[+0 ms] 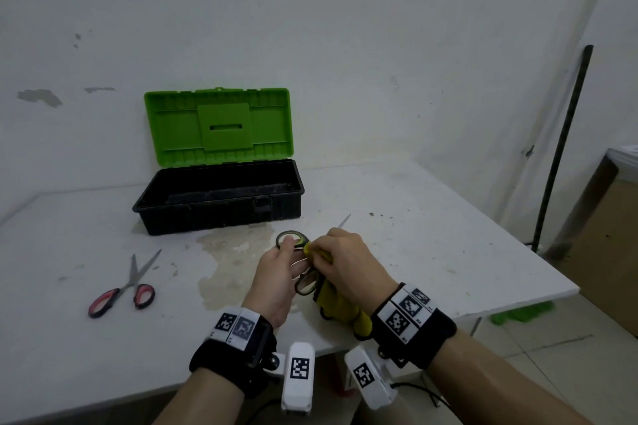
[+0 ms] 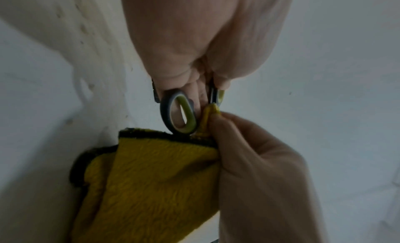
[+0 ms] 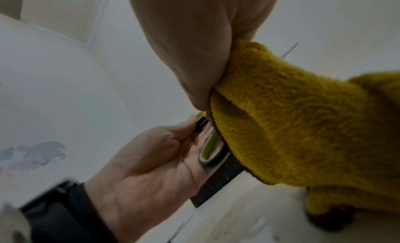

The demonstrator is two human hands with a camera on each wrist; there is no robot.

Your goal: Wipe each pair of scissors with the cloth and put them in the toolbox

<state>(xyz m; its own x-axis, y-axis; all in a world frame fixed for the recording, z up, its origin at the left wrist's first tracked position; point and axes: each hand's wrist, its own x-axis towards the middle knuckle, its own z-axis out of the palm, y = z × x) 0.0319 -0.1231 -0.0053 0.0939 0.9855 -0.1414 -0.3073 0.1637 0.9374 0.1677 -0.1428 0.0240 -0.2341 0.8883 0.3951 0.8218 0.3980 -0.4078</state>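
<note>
White walls back a stained white table (image 1: 414, 252) in the head view, where a black plastic toolbox (image 1: 221, 203) with its green lid raised stands at 11 o'clock from the hands, red-handled steel scissors (image 1: 124, 290) lie at 9 o'clock, the left hand (image 1: 276, 272) grips green-and-grey-handled scissors (image 1: 303, 283) by the handles, and the right hand (image 1: 348, 262) is clamped round a fuzzy yellow cloth (image 1: 341, 310) on them. From the left wrist, fingers (image 2: 201, 85) curl through the handle loops while the cloth hangs toward 7 o'clock. From the right wrist, the cloth bunches at 3 o'clock under the closed fist, the left palm cradling one loop.
</note>
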